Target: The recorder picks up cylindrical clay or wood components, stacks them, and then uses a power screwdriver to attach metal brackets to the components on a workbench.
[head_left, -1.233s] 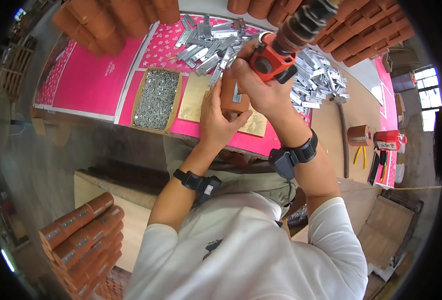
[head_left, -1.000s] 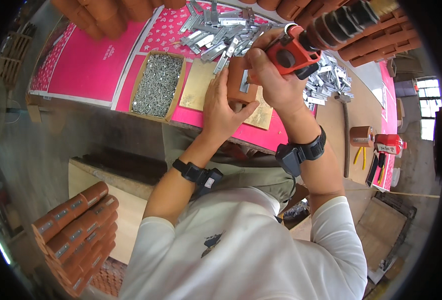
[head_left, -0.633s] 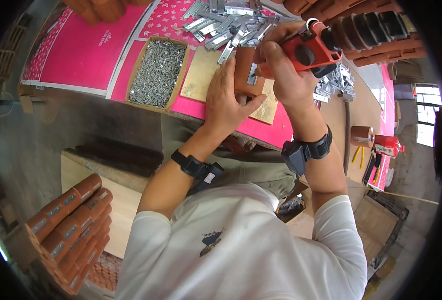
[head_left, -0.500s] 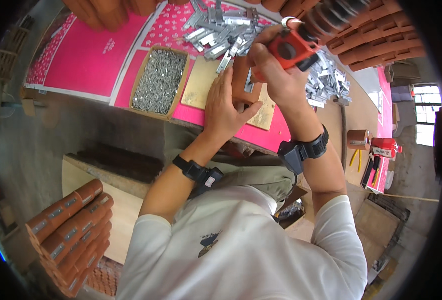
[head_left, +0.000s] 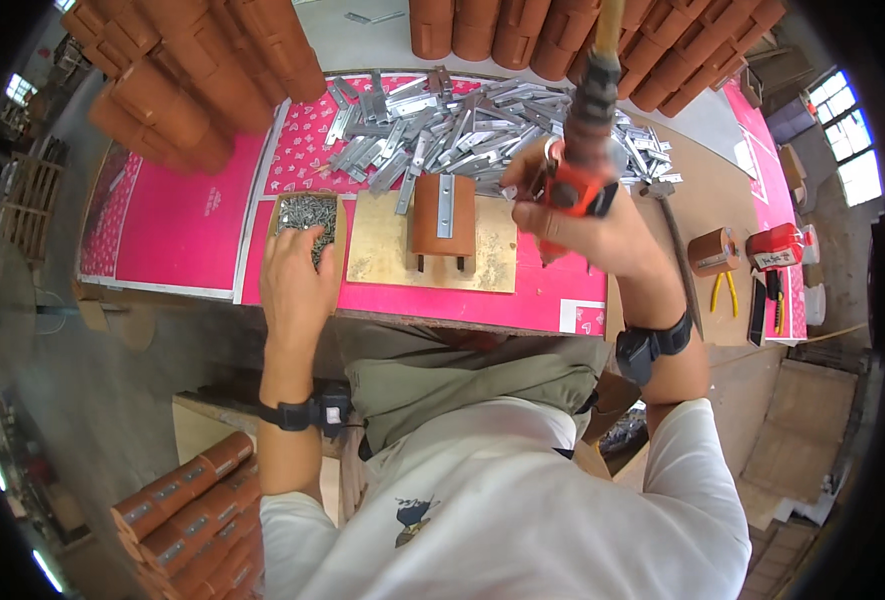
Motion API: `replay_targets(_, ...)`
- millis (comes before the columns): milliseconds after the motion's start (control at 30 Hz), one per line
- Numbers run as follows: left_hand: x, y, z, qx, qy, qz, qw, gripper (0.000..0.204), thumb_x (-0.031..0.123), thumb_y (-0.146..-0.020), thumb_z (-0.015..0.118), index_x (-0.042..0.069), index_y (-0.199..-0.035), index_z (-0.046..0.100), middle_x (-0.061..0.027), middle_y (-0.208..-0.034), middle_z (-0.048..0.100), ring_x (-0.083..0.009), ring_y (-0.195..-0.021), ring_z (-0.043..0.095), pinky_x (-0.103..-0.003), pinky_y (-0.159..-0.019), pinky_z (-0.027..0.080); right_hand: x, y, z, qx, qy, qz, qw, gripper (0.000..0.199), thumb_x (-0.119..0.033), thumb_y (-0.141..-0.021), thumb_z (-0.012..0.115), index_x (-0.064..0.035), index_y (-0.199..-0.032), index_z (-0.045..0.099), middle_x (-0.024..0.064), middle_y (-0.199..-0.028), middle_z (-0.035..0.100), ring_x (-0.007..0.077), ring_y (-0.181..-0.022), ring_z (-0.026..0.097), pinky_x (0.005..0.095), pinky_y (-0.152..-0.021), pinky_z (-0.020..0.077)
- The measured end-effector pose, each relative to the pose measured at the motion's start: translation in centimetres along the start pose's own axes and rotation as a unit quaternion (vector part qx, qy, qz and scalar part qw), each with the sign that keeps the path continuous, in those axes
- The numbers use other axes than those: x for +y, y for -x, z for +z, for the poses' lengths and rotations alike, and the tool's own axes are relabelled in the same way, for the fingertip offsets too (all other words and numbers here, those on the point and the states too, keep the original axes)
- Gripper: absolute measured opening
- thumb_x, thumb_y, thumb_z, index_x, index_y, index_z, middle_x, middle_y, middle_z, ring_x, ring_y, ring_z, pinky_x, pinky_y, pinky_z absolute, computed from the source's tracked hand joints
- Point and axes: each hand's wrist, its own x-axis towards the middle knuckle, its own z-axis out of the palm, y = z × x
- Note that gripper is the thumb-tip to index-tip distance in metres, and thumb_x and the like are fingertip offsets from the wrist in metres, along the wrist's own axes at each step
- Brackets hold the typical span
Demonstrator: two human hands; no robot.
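My left hand (head_left: 297, 275), half-curled over the tan cardboard box (head_left: 341, 216) of silvery screws (head_left: 307, 213) set presumably for easy reach, hides whether it grips anything, while my right hand (head_left: 574, 232) wraps around the red-and-black driver (head_left: 569, 188), tip down, beside the curved terracotta-coloured block (head_left: 426, 220) propped, likely for steadiness, on a pale wooden board (head_left: 382, 252).

The red power tool (head_left: 572, 188), screws (head_left: 307, 212) and heaped metal strips (head_left: 482, 125) show a workshop.

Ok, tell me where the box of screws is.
In the head view, the box of screws sits just left of the wooden board, with the left hand over its near end.
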Motion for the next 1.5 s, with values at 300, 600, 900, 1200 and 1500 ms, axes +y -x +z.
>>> replay_targets(300, -2.8, -2.0, 0.7, -0.171, -0.042, -0.011, 0.984, 0.019, 0.013, -0.085, 0.073, -0.001, -0.098, 0.074, -0.0168, -0.095, 0.067, -0.034, -0.09, 0.066, -0.043, -0.081, 0.052, 4.2, 3.6, -0.4, 0.045, -0.023, -0.141, 0.989, 0.019, -0.002, -0.08, 0.074, -0.0019, -0.098, 0.066, 0.0008, -0.081, 0.062, 0.0085, -0.074, 0.058, 0.0273, -0.067, 0.0485)
replay_targets(600, -2.6, -2.5, 0.7, -0.195, -0.021, -0.072, 0.978, 0.017, 0.015, -0.084, 0.074, 0.001, -0.093, 0.075, -0.0167, -0.095, 0.068, -0.0329, -0.093, 0.068, -0.043, -0.083, 0.053, 5.2, 4.2, -0.7, 0.072, -0.066, -0.118, 0.988, 0.021, -0.001, -0.079, 0.073, -0.0032, -0.099, 0.066, 0.0001, -0.084, 0.062, 0.0085, -0.076, 0.058, 0.0274, -0.069, 0.0491)
replay_targets(900, -3.2, -1.6, 0.5, -0.103, 0.004, 0.0, 0.995, 0.017, 0.014, -0.086, 0.073, -0.001, -0.095, 0.076, -0.017, -0.089, 0.069, -0.0346, -0.083, 0.067, -0.043, -0.076, 0.052, 5.0, 3.4, -0.4, 0.051, -0.073, -0.102, 0.991, 0.02, -0.003, -0.08, 0.073, -0.0033, -0.098, 0.065, 0.0001, -0.084, 0.063, 0.0085, -0.077, 0.058, 0.0274, -0.071, 0.0488)
replay_targets(1200, -3.0, -0.5, -0.2, -0.062, 0.084, -0.131, 0.986, 0.014, 0.013, -0.091, 0.074, 0.0, -0.098, 0.076, -0.014, -0.087, 0.076, -0.0144, -0.074, 0.071, -0.029, -0.068, 0.053, 4.6, 1.9, 0.5, 0.061, -0.076, -0.082, 0.992, 0.019, -0.002, -0.08, 0.072, -0.0017, -0.098, 0.066, 0.0017, -0.086, 0.064, 0.0088, -0.078, 0.059, 0.0275, -0.072, 0.0494)
replay_targets(1500, -2.0, 0.7, -0.3, -0.024, 0.387, -0.18, 0.904, 0.012, 0.007, -0.1, 0.061, -0.001, -0.109, 0.059, -0.0137, -0.101, 0.074, -0.0108, -0.083, 0.068, -0.023, -0.065, 0.052, 3.6, 0.8, 1.3, 0.049, -0.096, -0.076, 0.991, 0.019, 0.001, -0.081, 0.068, -0.0002, -0.099, 0.064, 0.0033, -0.082, 0.063, 0.009, -0.067, 0.06, 0.0256, -0.058, 0.0499)
